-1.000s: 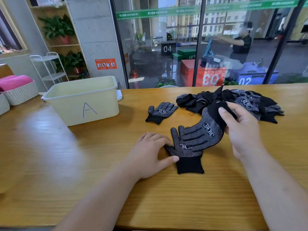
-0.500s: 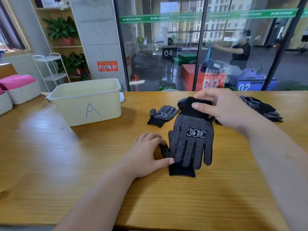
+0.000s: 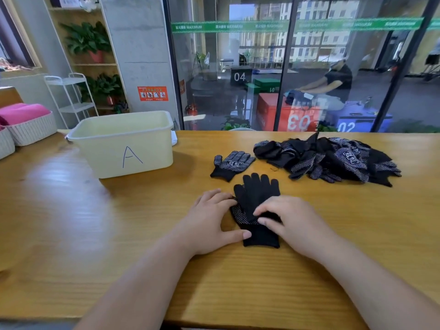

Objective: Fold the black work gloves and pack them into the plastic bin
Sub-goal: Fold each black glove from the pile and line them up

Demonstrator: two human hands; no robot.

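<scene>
— Where are the gloves being worked on?

— Lower centre of the frame, on the desk (image 3: 71, 234). A pair of black gloves (image 3: 257, 196) lies stacked there. The top one is plain side up with its tips toward the top of the frame, and the dotted one shows under its left edge.

— And the hands?

— The left hand (image 3: 214, 220) lies flat against the pair's left edge, fingers (image 3: 215, 195) spread and relaxed, thumb touching the cuff. It grips nothing. The right hand (image 3: 290, 220) rests palm down on the cuff end of the top glove, its fingers (image 3: 264, 210) nearly straight, pressing rather than pinching.

— Other gloves?

— A single glove (image 3: 232, 164) lies dotted side up just above the pair, not touching it. A loose pile of gloves (image 3: 333, 158) sits to the right of that.

— The bin?

— The plastic bin (image 3: 123, 144), pale yellow with an "A" on its front, stands left of centre near the desk's far edge, well apart from both hands.
</scene>
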